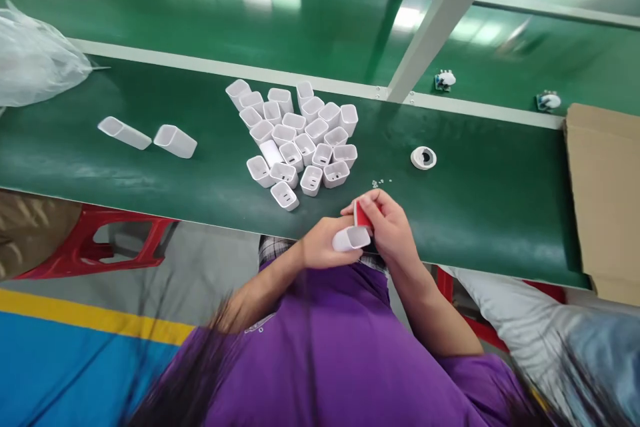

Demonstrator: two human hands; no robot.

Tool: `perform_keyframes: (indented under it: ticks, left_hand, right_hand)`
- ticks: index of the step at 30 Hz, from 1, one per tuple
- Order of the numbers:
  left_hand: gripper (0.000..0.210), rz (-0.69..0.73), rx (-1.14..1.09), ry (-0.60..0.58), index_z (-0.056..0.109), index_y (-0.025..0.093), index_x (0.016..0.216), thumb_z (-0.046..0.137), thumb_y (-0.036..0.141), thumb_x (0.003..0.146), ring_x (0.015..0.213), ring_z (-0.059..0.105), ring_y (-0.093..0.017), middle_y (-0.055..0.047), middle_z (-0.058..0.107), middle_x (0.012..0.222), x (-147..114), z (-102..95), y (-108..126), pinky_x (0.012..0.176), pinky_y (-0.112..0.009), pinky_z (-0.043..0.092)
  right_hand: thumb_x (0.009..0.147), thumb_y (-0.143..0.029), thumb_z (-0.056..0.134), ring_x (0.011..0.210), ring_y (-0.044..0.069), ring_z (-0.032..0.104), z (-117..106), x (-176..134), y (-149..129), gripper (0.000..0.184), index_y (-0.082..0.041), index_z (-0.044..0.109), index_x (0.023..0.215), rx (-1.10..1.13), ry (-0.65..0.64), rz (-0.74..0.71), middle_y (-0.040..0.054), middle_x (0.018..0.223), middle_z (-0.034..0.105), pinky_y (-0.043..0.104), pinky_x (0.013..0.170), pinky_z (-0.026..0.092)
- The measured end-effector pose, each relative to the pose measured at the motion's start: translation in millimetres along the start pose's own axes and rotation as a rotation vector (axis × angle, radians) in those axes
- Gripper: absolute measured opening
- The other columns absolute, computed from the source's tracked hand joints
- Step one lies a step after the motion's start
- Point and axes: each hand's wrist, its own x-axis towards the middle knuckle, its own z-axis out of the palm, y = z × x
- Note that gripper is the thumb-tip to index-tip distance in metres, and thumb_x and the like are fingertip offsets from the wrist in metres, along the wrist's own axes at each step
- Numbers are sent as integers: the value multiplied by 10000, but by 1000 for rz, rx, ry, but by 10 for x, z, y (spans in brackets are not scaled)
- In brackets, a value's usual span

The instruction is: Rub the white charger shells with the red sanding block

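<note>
My left hand [320, 245] is closed around a white plastic charger housing [351, 239], its hollow end facing up and to the right. Just above it, my right hand [396, 227] pinches a small red flat piece [363, 215] with a pale edge, between thumb and fingers. The red piece is close to the housing; whether they touch I cannot tell. Ahead and to the left, a cluster of similar white housings [311, 181] stands on the green bench [220, 193], mostly open end up, some showing dark slots inside.
Two more housings [176, 141] lie apart on the left. A round white tape roll [423, 158] and tiny white bits [379, 183] are ahead of my right hand. A clear plastic bag [40, 60] lies far left, cardboard [605, 200] far right. A metal post [440, 27] rises behind the bench.
</note>
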Motion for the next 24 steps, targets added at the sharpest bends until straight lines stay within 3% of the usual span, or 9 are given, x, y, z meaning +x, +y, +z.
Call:
perform_keyframes:
  ticks: [4,6,9,13,19,24]
  left_hand:
    - [308,36,-119,29,607,149,1029,672,313,776,622,525,-100,8,612,763,-39,-17,-51,615,-230,451]
    - [310,27,-127,41,606,155,1027,679,328,781,630,533,-101,5,618,774,-43,-6,-70,620,-227,455]
    - [301,25,-100,74,617,157,1016,685,331,781,663,549,-107,0,638,790,-41,14,-81,647,-227,462]
    - [369,17,-100,125,634,155,1022,722,384,746,721,589,-128,-25,683,872,-44,24,-85,664,-236,465]
    - [362,-12,-19,131,632,158,992,705,416,747,719,604,-135,-18,700,867,-36,32,-57,664,-239,472]
    - [258,-40,121,157,640,164,971,647,303,753,807,657,-156,-32,729,946,3,119,-27,729,-250,504]
  right_hand:
    - [759,-614,744,518,106,524,-123,19,-8,436,-244,515,777,125,158,-29,-64,601,548,238,526,470]
    - [759,-590,756,470,94,464,-182,-47,-34,405,-250,541,810,133,128,-23,-72,594,512,233,465,420]
    - [773,-584,742,451,89,445,-226,-193,-70,381,-256,595,898,73,10,-4,-51,674,567,248,437,399]
    - [798,-518,747,646,141,584,-214,-335,-117,311,-242,657,908,-154,-109,-113,-3,816,662,294,624,507]
    - [851,-417,727,841,211,614,-186,-320,-163,171,-257,676,821,-411,-150,-443,33,854,674,372,790,511]
    - [893,-379,664,814,218,639,-70,-365,-86,133,-261,636,839,-497,-43,-425,40,867,714,385,816,518]
